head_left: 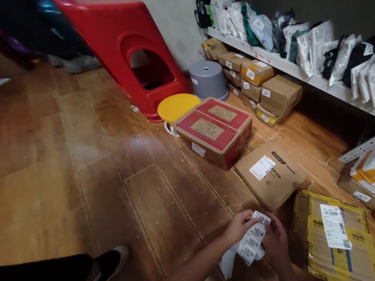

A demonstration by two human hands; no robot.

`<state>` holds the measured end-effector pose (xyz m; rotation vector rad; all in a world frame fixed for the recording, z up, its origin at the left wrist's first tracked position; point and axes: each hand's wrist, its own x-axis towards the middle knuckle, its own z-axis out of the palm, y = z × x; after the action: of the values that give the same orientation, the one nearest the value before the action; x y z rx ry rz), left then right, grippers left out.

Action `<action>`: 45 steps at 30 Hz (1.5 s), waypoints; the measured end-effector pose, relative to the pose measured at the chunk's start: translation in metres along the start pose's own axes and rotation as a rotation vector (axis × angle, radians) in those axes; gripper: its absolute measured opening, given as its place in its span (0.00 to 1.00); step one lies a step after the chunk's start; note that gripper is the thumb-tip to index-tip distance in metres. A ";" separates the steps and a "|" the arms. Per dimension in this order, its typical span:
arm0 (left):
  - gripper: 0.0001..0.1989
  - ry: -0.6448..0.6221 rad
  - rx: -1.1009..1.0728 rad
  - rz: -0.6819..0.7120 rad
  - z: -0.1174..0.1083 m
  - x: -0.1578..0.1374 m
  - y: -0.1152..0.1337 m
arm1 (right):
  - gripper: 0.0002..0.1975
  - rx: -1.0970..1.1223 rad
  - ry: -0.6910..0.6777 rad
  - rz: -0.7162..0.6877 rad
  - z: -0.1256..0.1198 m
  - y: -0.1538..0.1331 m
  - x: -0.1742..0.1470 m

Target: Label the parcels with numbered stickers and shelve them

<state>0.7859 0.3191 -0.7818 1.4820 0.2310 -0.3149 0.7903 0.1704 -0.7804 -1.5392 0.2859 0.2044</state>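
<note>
Both my hands hold a strip of white number stickers [253,242] printed 1024, 1025, 1026, low over the wooden floor. My left hand [240,226] pinches the strip's top edge from the left. My right hand [276,242] grips it from the right, thumb on the top sticker. Just right of my hands lies a flat box wrapped in yellow tape [339,246] with a white shipping label. A plain brown flat box [271,172] with a label lies just beyond my hands.
A red-topped carton [214,129] sits further back, beside a yellow stool [177,107], a grey bucket [208,79] and a tipped red plastic stool [117,43]. Small boxes [257,83] are stacked under a white shelf [303,75] full of parcel bags. My shoe [109,264] is at bottom left.
</note>
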 end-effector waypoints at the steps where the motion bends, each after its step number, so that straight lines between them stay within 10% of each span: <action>1: 0.28 0.004 0.002 0.012 0.002 0.000 0.002 | 0.28 0.019 -0.043 0.064 0.001 -0.004 -0.008; 12: 0.23 0.158 0.080 0.096 -0.014 0.000 -0.001 | 0.26 -0.251 -0.021 -0.036 0.005 -0.019 0.006; 24: 0.26 0.429 -0.305 0.007 -0.044 0.003 -0.012 | 0.26 -0.242 -0.244 -0.140 0.086 -0.034 0.042; 30: 0.20 0.446 -0.292 0.058 -0.051 -0.004 0.009 | 0.34 -0.279 -0.291 -0.155 0.085 -0.033 0.030; 36: 0.22 0.344 -0.404 0.046 -0.066 -0.005 0.016 | 0.44 -0.060 -0.235 -0.049 0.085 -0.035 0.016; 45: 0.17 0.476 -0.394 0.124 -0.068 0.003 0.013 | 0.27 -0.189 -0.224 0.193 0.081 -0.028 0.006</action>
<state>0.7957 0.3871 -0.7764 1.1537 0.5470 0.1841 0.8088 0.2502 -0.7547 -1.6584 0.2428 0.5655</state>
